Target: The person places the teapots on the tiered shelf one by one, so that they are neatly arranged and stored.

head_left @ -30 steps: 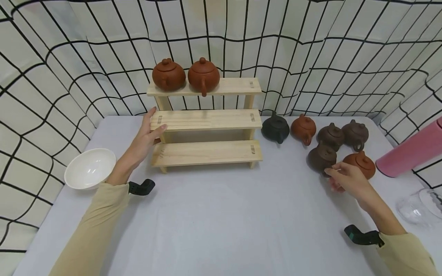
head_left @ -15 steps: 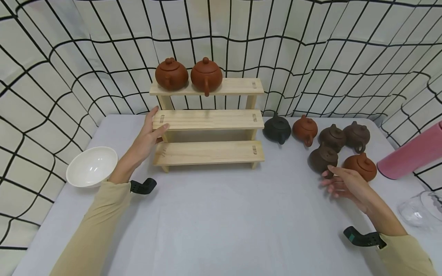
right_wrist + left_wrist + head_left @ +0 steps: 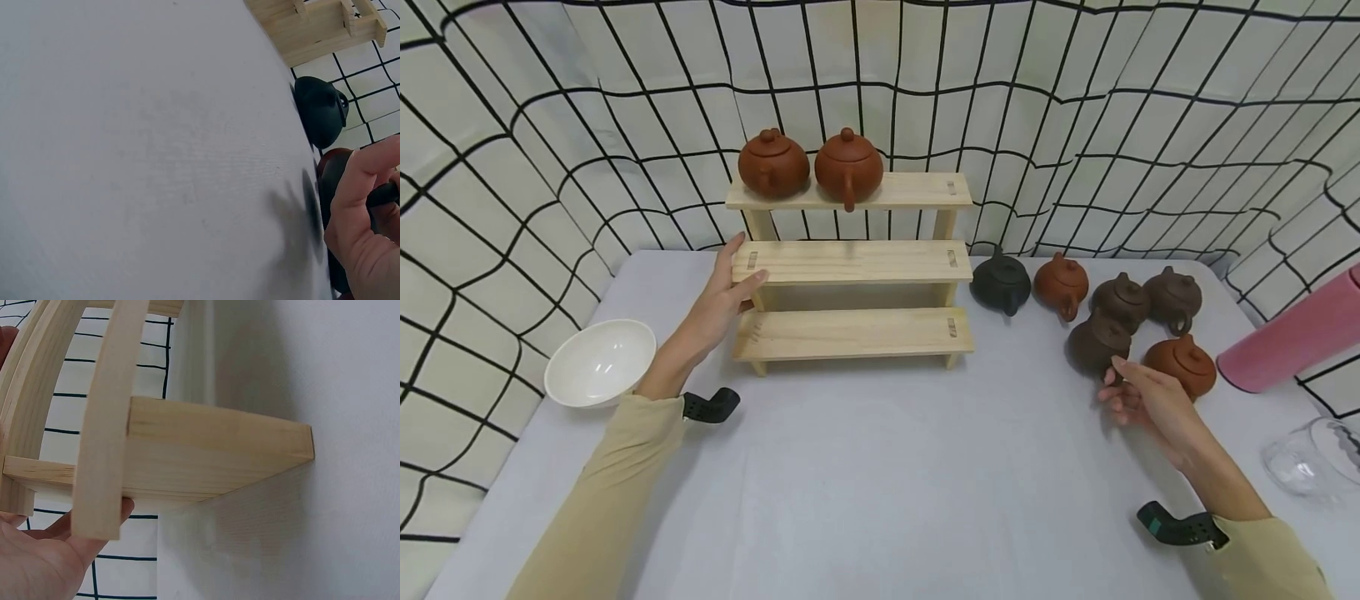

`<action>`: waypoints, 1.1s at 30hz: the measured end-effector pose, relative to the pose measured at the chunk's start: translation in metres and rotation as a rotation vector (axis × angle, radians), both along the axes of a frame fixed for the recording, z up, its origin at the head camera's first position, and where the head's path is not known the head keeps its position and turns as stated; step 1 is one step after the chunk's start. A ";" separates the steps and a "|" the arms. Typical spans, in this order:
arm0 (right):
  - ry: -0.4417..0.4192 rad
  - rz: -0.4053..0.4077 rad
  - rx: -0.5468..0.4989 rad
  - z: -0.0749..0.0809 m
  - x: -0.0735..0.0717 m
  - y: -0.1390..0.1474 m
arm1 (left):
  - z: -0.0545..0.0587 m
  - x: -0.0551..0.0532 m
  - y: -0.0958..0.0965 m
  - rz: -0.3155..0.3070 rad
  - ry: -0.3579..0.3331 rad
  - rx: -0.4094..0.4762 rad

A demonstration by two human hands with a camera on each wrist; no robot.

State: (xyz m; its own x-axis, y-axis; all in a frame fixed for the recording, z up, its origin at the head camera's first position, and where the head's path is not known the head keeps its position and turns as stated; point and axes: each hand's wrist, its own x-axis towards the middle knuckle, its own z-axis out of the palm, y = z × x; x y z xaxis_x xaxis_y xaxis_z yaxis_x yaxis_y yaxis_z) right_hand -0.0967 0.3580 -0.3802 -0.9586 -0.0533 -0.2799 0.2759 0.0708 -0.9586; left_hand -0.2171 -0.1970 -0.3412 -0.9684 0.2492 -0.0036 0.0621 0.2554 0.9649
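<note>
My left hand point(image 3: 715, 296) grips the left end of a three-tier wooden display rack point(image 3: 852, 262), thumb over the middle shelf's front edge; the left wrist view shows the rack point(image 3: 212, 447) from its end. On the top shelf sit two reddish-brown teapots, a left one point(image 3: 773, 165) and a right one point(image 3: 848, 169). At the right, my right hand point(image 3: 1153, 404) pinches the handle of the nearest dark brown teapot point(image 3: 1093, 343), which looks slightly tilted. In the right wrist view, curled fingers point(image 3: 365, 187) surround that dark handle point(image 3: 382, 195); the rest of the pot is partly hidden.
Beside the held pot stand a black teapot point(image 3: 1002, 283), an orange-brown teapot point(image 3: 1062, 283), two dark brown teapots point(image 3: 1122, 300) and another orange teapot point(image 3: 1183, 363). A pink cylinder point(image 3: 1288, 333), clear container point(image 3: 1307, 458) and white bowl point(image 3: 599, 364) flank them; black wire mesh point(image 3: 1000, 83) encloses the table.
My right fingers opened slightly beside the dark brown teapot, then closed in on its handle, and the pot now leans a little. The left hand keeps its hold on the rack.
</note>
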 end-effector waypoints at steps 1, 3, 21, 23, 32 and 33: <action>0.015 -0.005 -0.005 0.001 0.000 0.000 | 0.000 0.000 0.000 0.001 -0.001 0.000; 0.044 -0.016 -0.008 0.008 0.001 -0.001 | 0.000 0.000 -0.001 -0.001 -0.002 0.007; 0.266 0.071 -0.076 0.108 -0.055 -0.087 | -0.003 0.000 -0.006 0.009 -0.011 0.012; 0.273 0.089 -0.064 0.118 -0.065 -0.102 | -0.003 0.000 -0.005 0.006 -0.009 0.010; 0.275 0.136 -0.037 0.151 -0.112 -0.163 | 0.000 0.001 -0.001 0.002 0.001 0.013; 0.272 0.140 -0.040 0.152 -0.116 -0.168 | 0.000 0.001 -0.001 0.004 -0.003 0.015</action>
State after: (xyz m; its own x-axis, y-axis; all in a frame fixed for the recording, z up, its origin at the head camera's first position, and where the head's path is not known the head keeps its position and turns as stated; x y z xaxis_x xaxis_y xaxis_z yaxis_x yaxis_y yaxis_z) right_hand -0.2130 0.1898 -0.2281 -0.9805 -0.1961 -0.0091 -0.0009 0.0508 -0.9987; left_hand -0.2162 -0.1981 -0.3411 -0.9693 0.2458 -0.0030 0.0582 0.2414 0.9687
